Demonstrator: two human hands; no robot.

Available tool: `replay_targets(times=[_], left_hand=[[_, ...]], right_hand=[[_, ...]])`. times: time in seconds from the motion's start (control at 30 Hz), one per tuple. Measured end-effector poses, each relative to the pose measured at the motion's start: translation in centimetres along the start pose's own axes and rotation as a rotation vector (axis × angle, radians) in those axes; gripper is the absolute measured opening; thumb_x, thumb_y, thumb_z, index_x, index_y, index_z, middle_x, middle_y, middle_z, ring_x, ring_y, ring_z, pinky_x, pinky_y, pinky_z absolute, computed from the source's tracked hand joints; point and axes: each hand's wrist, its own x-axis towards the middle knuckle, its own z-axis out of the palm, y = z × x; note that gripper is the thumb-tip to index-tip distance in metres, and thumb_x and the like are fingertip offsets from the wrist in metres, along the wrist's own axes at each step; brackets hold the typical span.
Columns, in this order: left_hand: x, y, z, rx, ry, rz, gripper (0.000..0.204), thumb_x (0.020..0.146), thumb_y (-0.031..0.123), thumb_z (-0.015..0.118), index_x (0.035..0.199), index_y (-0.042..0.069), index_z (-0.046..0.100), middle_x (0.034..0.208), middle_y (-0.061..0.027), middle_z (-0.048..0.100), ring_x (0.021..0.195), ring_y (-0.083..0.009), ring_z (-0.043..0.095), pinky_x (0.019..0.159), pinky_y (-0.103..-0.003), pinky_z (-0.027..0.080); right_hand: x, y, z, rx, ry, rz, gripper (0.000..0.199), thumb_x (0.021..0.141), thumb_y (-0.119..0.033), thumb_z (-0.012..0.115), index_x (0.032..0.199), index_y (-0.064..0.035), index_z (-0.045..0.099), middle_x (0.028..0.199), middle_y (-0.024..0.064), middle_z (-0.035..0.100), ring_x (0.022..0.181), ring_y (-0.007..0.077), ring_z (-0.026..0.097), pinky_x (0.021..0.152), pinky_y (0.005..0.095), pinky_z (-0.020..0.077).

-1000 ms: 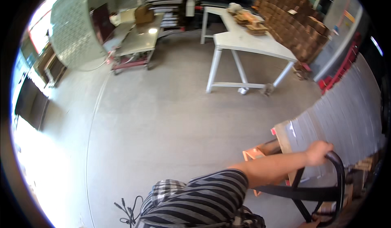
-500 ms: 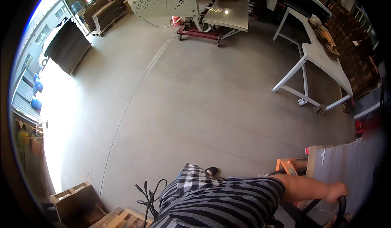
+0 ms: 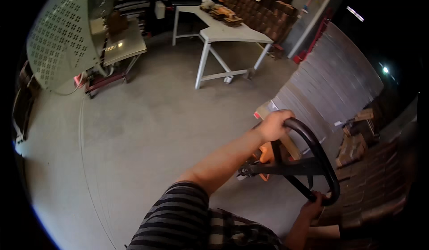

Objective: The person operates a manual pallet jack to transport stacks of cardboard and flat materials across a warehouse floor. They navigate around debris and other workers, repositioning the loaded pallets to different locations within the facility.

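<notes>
A black loop handle (image 3: 320, 154) of a pallet jack stands right of centre, tilted toward me. My left hand (image 3: 275, 124) is closed around the upper end of its loop, the bare forearm stretched out from a striped sleeve. Lower down on the same loop, my right hand (image 3: 315, 204) is wrapped around the bar. Beyond the handle the jack's orange body (image 3: 267, 152) shows in part, next to a wooden pallet edge (image 3: 290, 147). A tall stack of grey sheets (image 3: 333, 78) rises behind it.
A white angular table (image 3: 237, 34) with goods on it stands ahead. At the far left are a perforated light-green machine panel (image 3: 60, 40) and a metal-topped wheeled cart (image 3: 127, 44). Brown cardboard stacks (image 3: 380, 192) lie close on the right, with more behind the table.
My view has swung right, bringing the handle and sheet stack toward the middle. Earlier one hand showed on the handle; now both hands are seen gripping it.
</notes>
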Motion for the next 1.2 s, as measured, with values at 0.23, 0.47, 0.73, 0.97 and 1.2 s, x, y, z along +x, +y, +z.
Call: replay_targets(times=[0.23,0.47,0.73,0.97,1.2], left_hand=[[-4.9,6.5,-2.9,0.015,-0.042,-0.096,0.033,0.068,-0.012,0.064,0.095,0.004,0.056,0.085,-0.0049,0.060,0.078,-0.0141,0.058,0.071,-0.026,0.048],[-12.6,10.7,-7.5,-0.097,-0.105,-0.157,0.032,0.073,-0.014,0.063,0.098,0.004,0.056,0.089,-0.0015,0.059,0.082,-0.0097,0.056,0.073,-0.024,0.046],[-20.4,15.1,-13.9,-0.050,-0.233,-0.040,0.037,0.078,-0.014,0.058,0.111,0.002,0.053,0.098,-0.0047,0.055,0.088,-0.0126,0.054,0.077,-0.026,0.046],[-29.2,19.7,-20.5,0.069,-0.220,-0.008,0.031,0.085,-0.002,0.059,0.116,0.001,0.053,0.100,-0.0076,0.057,0.091,-0.0161,0.055,0.080,-0.028,0.044],[-37.4,19.1,-26.6,-0.008,-0.182,-0.044,0.025,0.091,0.003,0.053,0.115,-0.004,0.051,0.098,-0.0126,0.059,0.087,-0.0207,0.057,0.079,-0.031,0.047]], right_hand=[[-10.4,-7.1,2.1,0.161,0.073,-0.031,0.013,0.076,0.008,0.061,0.081,-0.0026,0.056,0.078,0.0087,0.059,0.071,0.0222,0.060,0.072,0.0370,0.0504],[-20.7,-8.9,-0.3,0.038,0.155,-0.100,0.010,0.076,0.004,0.062,0.085,0.0029,0.060,0.077,0.0094,0.062,0.070,0.0196,0.061,0.068,0.0312,0.0493],[-33.0,-12.6,-1.2,-0.106,0.353,-0.122,0.008,0.075,-0.004,0.062,0.083,-0.0028,0.060,0.067,0.0018,0.059,0.058,0.0091,0.052,0.051,0.0245,0.0410],[-43.3,-13.1,-3.5,0.028,0.290,-0.102,0.023,0.076,-0.003,0.065,0.098,-0.0021,0.060,0.076,0.0009,0.060,0.066,0.0090,0.055,0.057,0.0253,0.0450],[-55.2,-14.7,-5.7,0.044,0.238,-0.129,0.016,0.078,-0.002,0.065,0.093,-0.0014,0.057,0.075,0.0033,0.059,0.070,0.0131,0.058,0.063,0.0293,0.0477]])
